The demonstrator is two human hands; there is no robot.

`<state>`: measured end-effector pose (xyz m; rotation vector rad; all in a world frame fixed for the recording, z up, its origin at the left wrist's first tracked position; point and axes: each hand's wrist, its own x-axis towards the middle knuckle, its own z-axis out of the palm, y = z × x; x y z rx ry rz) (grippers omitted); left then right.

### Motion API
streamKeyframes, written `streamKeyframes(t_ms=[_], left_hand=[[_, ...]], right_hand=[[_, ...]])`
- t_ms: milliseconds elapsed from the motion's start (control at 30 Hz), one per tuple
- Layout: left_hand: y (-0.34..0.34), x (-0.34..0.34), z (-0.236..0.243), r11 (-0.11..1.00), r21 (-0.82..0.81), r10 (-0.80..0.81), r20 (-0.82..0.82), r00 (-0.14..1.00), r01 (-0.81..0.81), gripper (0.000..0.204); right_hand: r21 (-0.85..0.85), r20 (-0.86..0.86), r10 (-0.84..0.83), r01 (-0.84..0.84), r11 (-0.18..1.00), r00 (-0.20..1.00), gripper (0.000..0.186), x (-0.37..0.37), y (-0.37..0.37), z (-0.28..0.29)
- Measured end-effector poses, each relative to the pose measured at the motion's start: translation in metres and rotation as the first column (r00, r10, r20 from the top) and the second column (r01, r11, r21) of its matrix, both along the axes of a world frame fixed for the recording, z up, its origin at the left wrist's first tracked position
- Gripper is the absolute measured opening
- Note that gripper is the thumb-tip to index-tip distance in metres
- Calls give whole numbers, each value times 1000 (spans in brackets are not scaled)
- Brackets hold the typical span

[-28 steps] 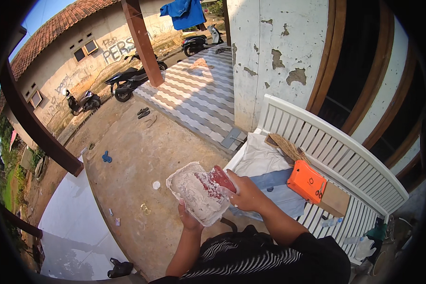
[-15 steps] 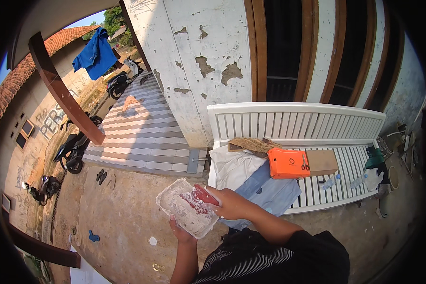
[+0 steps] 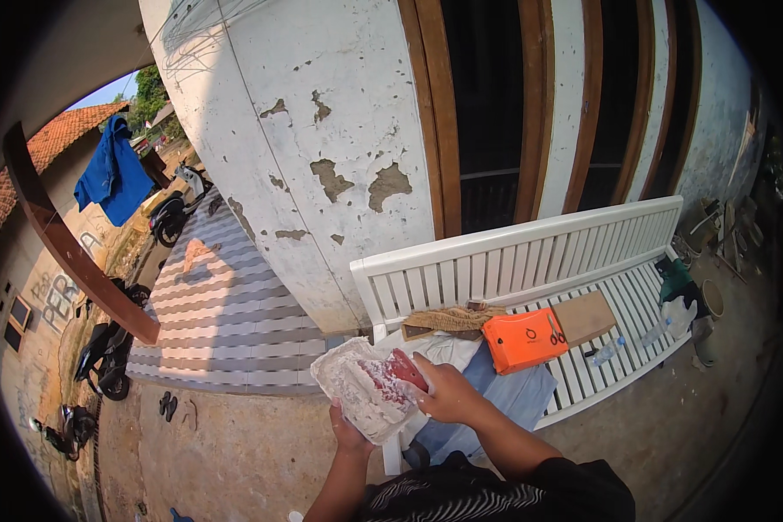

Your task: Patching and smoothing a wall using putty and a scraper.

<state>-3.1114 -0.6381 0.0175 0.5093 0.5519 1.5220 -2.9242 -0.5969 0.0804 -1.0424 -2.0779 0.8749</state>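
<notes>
Fingers of my left hand (image 3: 351, 433) grip the near left side of a clear plastic tub (image 3: 316, 364), holding it tilted in front of me. White putty (image 3: 354, 372) coats its inside in a thick, rough layer. My right hand (image 3: 451, 396) is closed around a red putty scraper (image 3: 407, 370), smeared with white. The scraper's working edge lies against the putty, partly buried or hidden by it.
A white slatted bench (image 3: 496, 276) stands ahead, bearing cloths, an orange packet (image 3: 520, 341), a cardboard piece (image 3: 585, 315), scissors (image 3: 555, 333) and a bottle (image 3: 607, 351). Behind it rises a wall (image 3: 357, 130) with peeled patches. A tiled porch (image 3: 226, 322) lies left.
The view has turned to the right and up, so the wall fills more of it. My hands still hold the tub and scraper, with the scraper remaining in the putty.
</notes>
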Motion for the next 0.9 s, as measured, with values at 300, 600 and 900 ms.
streamKeyframes(t_ms=[300,600,900], left_hand=[[135,-67,-58,944,-128,-292,107,951,304,61],[293,-198,-92,867,-170,-436,193,879,467,73],[352,-258,-61,874,-119,-458,123,881,471,72]], right_hand=[[-106,88,-320,328,939,943,40,-71,76,-29],[-151,170,-571,594,790,803,43,-205,185,-36],[-89,210,-548,574,814,810,37,-295,258,-25]])
